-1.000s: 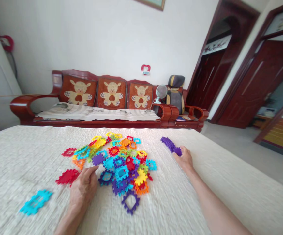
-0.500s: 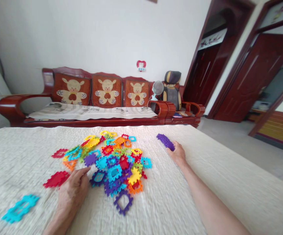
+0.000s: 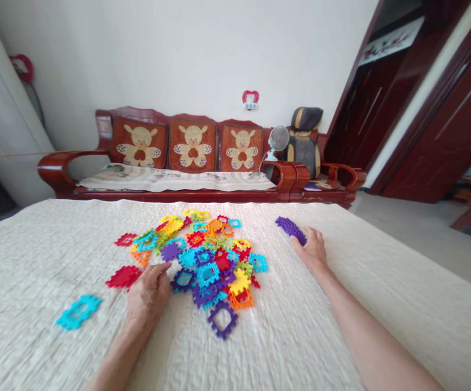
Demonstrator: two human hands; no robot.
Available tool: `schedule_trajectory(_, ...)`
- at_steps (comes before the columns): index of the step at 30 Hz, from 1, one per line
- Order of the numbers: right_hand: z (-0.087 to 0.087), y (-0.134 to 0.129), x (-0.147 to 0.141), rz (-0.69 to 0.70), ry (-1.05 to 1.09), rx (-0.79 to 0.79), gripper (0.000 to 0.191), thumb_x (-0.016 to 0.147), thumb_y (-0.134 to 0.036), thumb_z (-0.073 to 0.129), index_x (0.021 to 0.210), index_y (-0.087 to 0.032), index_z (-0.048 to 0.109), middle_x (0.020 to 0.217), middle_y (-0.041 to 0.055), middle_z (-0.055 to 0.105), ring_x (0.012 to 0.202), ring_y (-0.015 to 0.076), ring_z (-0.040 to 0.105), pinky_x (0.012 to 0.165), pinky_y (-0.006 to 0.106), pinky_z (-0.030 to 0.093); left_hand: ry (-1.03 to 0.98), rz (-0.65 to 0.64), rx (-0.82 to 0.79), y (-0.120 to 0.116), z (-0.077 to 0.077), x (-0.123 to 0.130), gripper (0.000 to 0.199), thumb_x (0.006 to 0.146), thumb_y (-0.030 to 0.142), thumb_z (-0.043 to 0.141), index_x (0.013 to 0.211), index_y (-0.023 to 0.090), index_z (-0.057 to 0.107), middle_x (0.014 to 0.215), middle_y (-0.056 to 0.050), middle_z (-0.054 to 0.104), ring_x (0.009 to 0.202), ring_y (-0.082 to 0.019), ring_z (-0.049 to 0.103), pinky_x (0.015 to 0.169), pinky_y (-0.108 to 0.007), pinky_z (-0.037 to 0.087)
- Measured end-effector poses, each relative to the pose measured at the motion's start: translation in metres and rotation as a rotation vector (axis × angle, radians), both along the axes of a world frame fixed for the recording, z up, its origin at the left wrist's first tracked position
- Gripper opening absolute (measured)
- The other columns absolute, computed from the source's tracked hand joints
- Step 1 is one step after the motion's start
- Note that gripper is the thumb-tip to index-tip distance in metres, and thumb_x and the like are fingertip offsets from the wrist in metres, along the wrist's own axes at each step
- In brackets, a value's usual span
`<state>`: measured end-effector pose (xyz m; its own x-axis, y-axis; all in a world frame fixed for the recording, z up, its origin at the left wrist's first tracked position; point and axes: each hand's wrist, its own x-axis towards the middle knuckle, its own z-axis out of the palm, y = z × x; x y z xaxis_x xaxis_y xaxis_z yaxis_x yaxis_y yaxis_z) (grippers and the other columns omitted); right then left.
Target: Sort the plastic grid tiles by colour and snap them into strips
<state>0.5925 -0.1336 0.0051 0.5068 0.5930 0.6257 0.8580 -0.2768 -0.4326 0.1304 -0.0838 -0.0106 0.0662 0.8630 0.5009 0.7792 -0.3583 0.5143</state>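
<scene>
On the pale quilted cover (image 3: pixel 292 336), a purple frame (image 3: pixel 229 329) lies nearest, with a blue window piece (image 3: pixel 68 319) well apart to its left. The person's left hand (image 3: pixel 148 290) rests beside a red panel (image 3: pixel 123 277), index finger stretched toward the pile of toothed pieces (image 3: pixel 221 260); whether its curled fingers grip anything cannot be told. Right of the pile and apart from it, the right hand (image 3: pixel 313 251) has thumb and fingers clamped on the near end of a purple stack (image 3: pixel 291 230), which slants away to the left. Beyond stand a wooden sofa (image 3: pixel 56 168) with three bear cushions (image 3: pixel 193 144) and a small fan (image 3: pixel 278 139).
</scene>
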Motion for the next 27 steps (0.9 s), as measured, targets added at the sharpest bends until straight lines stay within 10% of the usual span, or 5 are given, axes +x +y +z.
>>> schedule_trajectory(10, 0.025, 0.001, -0.153, 0.979, 0.142, -0.170, 0.023, 0.081, -0.022, 0.053, 0.098, -0.022, 0.068, 0.103, 0.0049, 0.070, 0.099, 0.0180, 0.064, 0.091, 0.035, 0.048, 0.011, 0.013, 0.011, -0.004, 0.006, 0.004, 0.030, 0.082, 0.014, 0.047, 0.097, 0.021, 0.071, 0.088, -0.002, 0.071, 0.078, -0.014, 0.065, 0.069, -0.023, 0.048)
schedule_trajectory(27, 0.020, 0.003, -0.171, 0.990, 0.091, -0.295, 0.043, 0.073, -0.008, 0.046, 0.109, -0.023, 0.066, 0.111, 0.0036, 0.069, 0.105, 0.0177, 0.061, 0.096, 0.036, 0.045, 0.054, 0.019, -0.050, -0.004, 0.006, 0.006, 0.031, 0.084, 0.016, 0.045, 0.101, 0.021, 0.071, 0.094, -0.002, 0.070, 0.083, -0.015, 0.065, 0.071, -0.024, 0.047)
